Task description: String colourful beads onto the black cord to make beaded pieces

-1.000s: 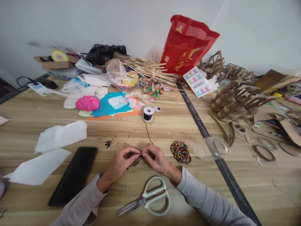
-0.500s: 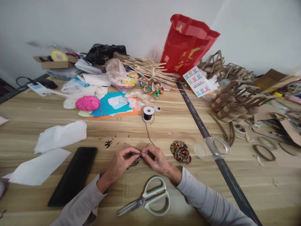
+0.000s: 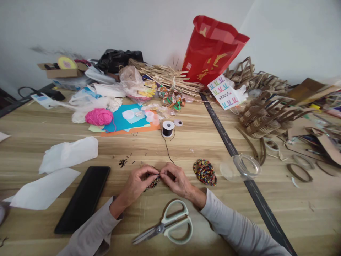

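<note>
Left hand (image 3: 137, 182): your left grip is pinching narrowly, thumb against forefinger, at the right-hand end of the beaded strand (image 3: 153, 184).
Right hand (image 3: 178, 181): your right grip is meeting it fingertip to fingertip, also pinching that end; the exact piece between the tips is appearing too small to tell.
Beaded strand: its dark beads are lying left of the pinch, showing below your left thumb and through the gap between thumb and forefinger.
Black cord (image 3: 166, 146): it is running from the spool (image 3: 167, 129) towards your right hand, its near end disappearing there.
Bead loops (image 3: 205, 172): multicoloured, they are resting on the surface (image 3: 207, 222) just right of your right hand.
Scissors (image 3: 162, 227): they are lying nearer you than both hands, blades pointing left.
</note>
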A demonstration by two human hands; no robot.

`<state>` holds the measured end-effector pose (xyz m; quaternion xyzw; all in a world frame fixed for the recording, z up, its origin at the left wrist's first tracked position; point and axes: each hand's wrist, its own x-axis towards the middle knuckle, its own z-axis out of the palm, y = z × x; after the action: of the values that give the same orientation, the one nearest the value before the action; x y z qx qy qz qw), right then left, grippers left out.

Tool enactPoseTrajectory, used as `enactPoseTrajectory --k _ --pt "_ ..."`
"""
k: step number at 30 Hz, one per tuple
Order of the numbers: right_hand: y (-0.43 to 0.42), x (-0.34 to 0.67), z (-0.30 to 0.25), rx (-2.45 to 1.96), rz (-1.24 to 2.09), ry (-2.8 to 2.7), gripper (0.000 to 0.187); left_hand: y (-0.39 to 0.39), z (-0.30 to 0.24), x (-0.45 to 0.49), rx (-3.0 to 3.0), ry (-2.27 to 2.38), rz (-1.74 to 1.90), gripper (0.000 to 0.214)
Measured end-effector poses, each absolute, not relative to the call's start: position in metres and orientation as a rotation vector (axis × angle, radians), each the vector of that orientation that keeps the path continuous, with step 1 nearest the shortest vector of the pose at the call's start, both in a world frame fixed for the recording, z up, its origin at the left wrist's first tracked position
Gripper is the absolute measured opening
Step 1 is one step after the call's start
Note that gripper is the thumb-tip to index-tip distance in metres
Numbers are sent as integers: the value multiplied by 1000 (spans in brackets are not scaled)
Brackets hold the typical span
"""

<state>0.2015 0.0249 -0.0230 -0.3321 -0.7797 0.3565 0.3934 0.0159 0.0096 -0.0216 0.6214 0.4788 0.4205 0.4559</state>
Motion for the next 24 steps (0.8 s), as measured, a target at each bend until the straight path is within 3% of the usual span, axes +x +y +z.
enactPoseTrajectory --k 24 --pt "25 202 -24 -838 904 -1988 18 11 -21 16 1592 1146 1114 5"
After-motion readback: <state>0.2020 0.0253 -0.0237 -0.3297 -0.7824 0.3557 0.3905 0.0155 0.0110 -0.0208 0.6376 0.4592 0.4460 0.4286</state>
